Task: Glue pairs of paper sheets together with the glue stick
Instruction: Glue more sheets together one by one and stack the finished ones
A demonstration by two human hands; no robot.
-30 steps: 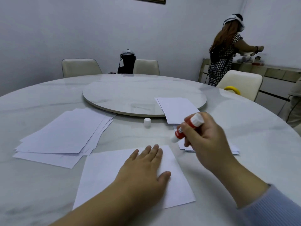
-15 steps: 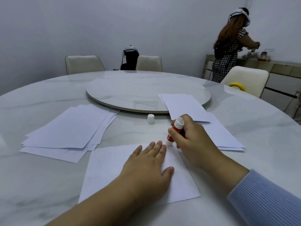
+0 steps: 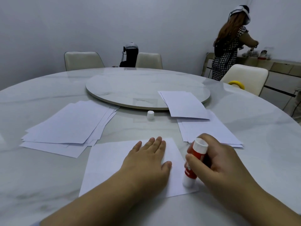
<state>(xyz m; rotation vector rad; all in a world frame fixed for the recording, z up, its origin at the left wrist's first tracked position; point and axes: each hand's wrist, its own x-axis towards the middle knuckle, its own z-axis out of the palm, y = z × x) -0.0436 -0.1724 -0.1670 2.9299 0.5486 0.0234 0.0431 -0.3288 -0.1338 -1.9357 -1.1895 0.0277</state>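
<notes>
The left hand [image 3: 146,162] lies flat, fingers straight and together, palm down on a single white paper sheet [image 3: 107,167] set on the near part of the round white marble-patterned table [image 3: 48,185]. The thumb is spread toward the right.

The right hand [image 3: 218,163] grips a red-and-white glue stick [image 3: 194,162], fingers and thumb curled round its red middle band. The stick stands tilted, white base cap uppermost and leaning away from the person, its lower white end touching the sheet near the sheet's near right corner. The glue tip itself cannot be made out.

A small white cap [image 3: 150,115] stands upright on the table, apart from the stick, just in front of the rim of the round marble turntable [image 3: 130,85] at the table's centre.

A fanned stack of white paper sheets [image 3: 70,126] lies to the left of the single sheet, their nearest corners close together. A second stack of white sheets [image 3: 211,131] lies to the right, beyond the right hand. A further few white sheets [image 3: 184,103] rest partly on the turntable's rim and partly over that right stack.

Cream upholstered chairs [image 3: 83,60] stand round the far side of the table. A black device with a grey top [image 3: 130,54] sits behind the table between two chairs. A person in a black-and-white patterned dress [image 3: 226,53], wearing a headset, stands at a sideboard [image 3: 276,66] at the far right.
</notes>
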